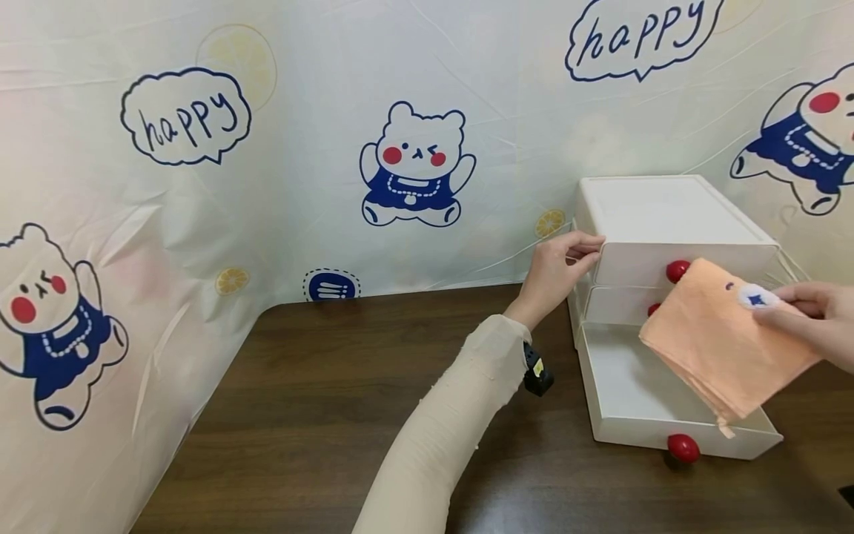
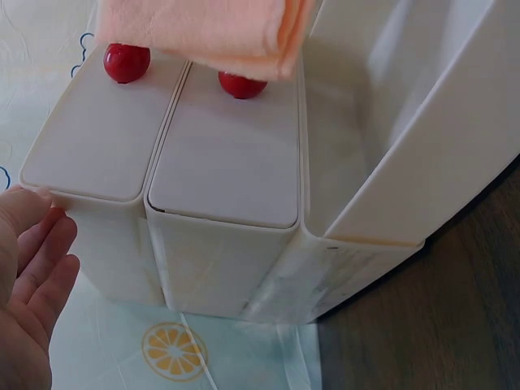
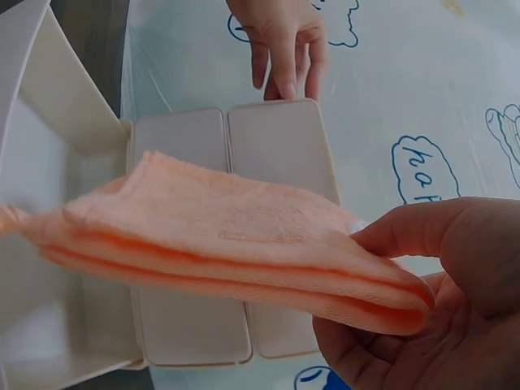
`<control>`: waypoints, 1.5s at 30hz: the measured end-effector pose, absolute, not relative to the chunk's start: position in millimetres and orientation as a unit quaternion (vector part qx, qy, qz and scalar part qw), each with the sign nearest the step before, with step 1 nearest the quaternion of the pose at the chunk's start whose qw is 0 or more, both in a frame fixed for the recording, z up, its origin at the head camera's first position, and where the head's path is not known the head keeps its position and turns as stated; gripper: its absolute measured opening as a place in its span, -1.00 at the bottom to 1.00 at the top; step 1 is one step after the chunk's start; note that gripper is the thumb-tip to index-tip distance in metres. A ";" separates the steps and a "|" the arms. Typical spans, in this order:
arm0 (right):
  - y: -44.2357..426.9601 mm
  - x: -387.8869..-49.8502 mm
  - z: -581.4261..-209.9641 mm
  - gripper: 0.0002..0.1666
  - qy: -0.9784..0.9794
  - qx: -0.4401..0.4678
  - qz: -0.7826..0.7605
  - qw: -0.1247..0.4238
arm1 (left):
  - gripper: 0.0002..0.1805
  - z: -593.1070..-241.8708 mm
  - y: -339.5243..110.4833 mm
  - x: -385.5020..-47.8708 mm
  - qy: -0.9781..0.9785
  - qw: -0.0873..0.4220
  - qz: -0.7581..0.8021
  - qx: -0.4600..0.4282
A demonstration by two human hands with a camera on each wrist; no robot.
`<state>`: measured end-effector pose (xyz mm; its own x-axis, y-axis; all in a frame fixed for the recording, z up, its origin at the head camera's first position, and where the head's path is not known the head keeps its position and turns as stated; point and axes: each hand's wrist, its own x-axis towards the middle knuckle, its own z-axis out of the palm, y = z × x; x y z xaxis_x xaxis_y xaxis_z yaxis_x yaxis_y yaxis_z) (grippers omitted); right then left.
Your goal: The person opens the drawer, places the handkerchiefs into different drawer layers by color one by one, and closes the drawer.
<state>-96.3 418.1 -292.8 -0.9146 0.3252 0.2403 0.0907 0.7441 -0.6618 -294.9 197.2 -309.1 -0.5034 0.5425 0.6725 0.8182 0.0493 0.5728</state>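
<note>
A folded peach towel (image 1: pixel 727 334) with a small white patch and a corner loop hangs over the pulled-out bottom drawer (image 1: pixel 630 432). My right hand (image 1: pixel 823 319) pinches its edge, thumb on top and fingers beneath, as the right wrist view shows. Three white drawers stack up in the drawer unit (image 1: pixel 674 211); the upper two are pushed in. At the unit's upper left front corner, my left hand (image 1: pixel 557 271) touches with its fingertips. In the left wrist view its thumb meets the front edge, the other fingers loosely bent beside the side wall. The towel partly covers the drawer fronts.
Red round knobs sit on the drawer fronts, the lowest knob (image 1: pixel 683 448) just above the brown wooden table (image 1: pixel 320 415). A printed curtain (image 1: pixel 300 148) with bears and lettering hangs behind the table and along its left side.
</note>
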 end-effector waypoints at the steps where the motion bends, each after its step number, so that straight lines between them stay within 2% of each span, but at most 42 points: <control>1: 415.2 -96.7 -291.9 -0.81 -0.928 -0.116 0.311 0.167 | -0.75 -309.3 197.3 -294.9 -0.711 0.139 -0.496 -0.479; 3: 410.4 -97.5 -290.3 -0.56 -0.942 -0.115 0.270 0.164 | -0.75 -309.6 197.7 -294.9 -0.710 0.139 -0.496 -0.480; 4: 408.5 -97.9 -289.8 -0.53 -0.947 -0.116 0.253 0.163 | -0.75 -309.5 197.8 -294.9 -0.710 0.138 -0.497 -0.480; 12: 393.1 -101.6 -284.6 -0.57 -0.952 -0.081 0.249 0.160 | -0.75 -309.0 198.4 -295.3 -0.710 0.140 -0.497 -0.479; 23: 366.1 -108.6 -280.0 -0.59 -0.947 -0.060 0.288 0.130 | -0.75 -309.4 197.6 -294.2 -0.711 0.135 -0.496 -0.479; 30: 357.6 -116.2 -285.6 -0.61 -0.942 -0.046 0.294 0.152 | -0.75 -310.0 197.1 -293.2 -0.710 0.142 -0.495 -0.480; 41: 362.1 -117.7 -313.4 -0.57 -0.937 -0.065 0.328 0.100 | -0.75 -307.8 196.2 -292.5 -0.707 0.136 -0.503 -0.478; 45: 367.4 -115.3 -323.7 -0.52 -0.930 -0.083 0.352 0.061 | -0.75 -308.0 196.3 -293.2 -0.706 0.136 -0.503 -0.480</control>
